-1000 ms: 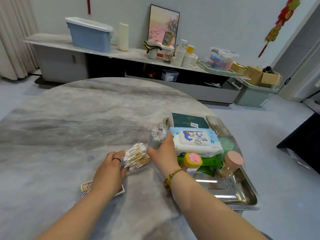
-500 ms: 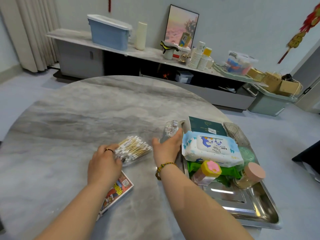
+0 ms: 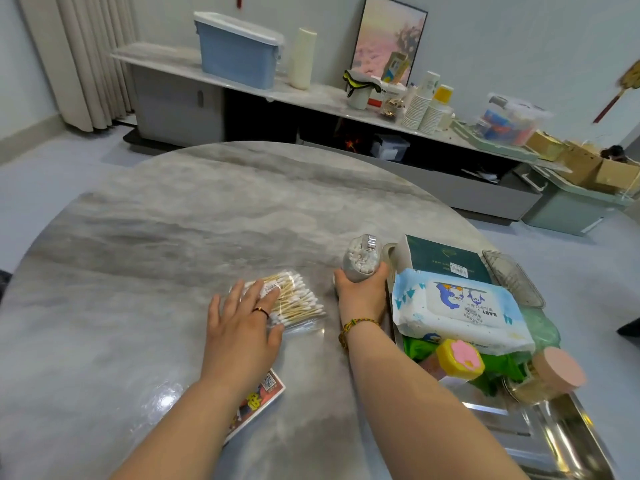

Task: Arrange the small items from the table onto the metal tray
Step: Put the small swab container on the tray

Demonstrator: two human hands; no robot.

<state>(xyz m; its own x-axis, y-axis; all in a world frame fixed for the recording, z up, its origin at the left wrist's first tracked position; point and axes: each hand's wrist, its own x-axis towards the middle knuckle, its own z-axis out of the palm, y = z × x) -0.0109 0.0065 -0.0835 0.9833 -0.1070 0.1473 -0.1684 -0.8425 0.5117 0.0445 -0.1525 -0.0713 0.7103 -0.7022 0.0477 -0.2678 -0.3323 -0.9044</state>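
My right hand (image 3: 360, 296) grips a clear bottle of white pieces with a silver cap (image 3: 362, 259), upright on the table just left of the metal tray (image 3: 568, 441). My left hand (image 3: 239, 327) lies flat with straight fingers on a clear pack of cotton swabs (image 3: 294, 303) on the marble table (image 3: 173, 237). The tray carries a wet-wipes pack (image 3: 457, 310), a dark green box (image 3: 446, 259), a green bag (image 3: 498, 368), a yellow-capped bottle (image 3: 459, 358) and a pink-lidded jar (image 3: 550, 375).
A colourful card pack (image 3: 258, 400) lies on the table under my left forearm. A clear lidded box (image 3: 512, 278) sits at the tray's far edge. Behind the table runs a long sideboard (image 3: 311, 95) with a blue bin, cups and boxes.
My left hand has opened and spread flat over the swab pack. The right hand keeps its grip on the bottle beside the tray. The camera view has shifted left.
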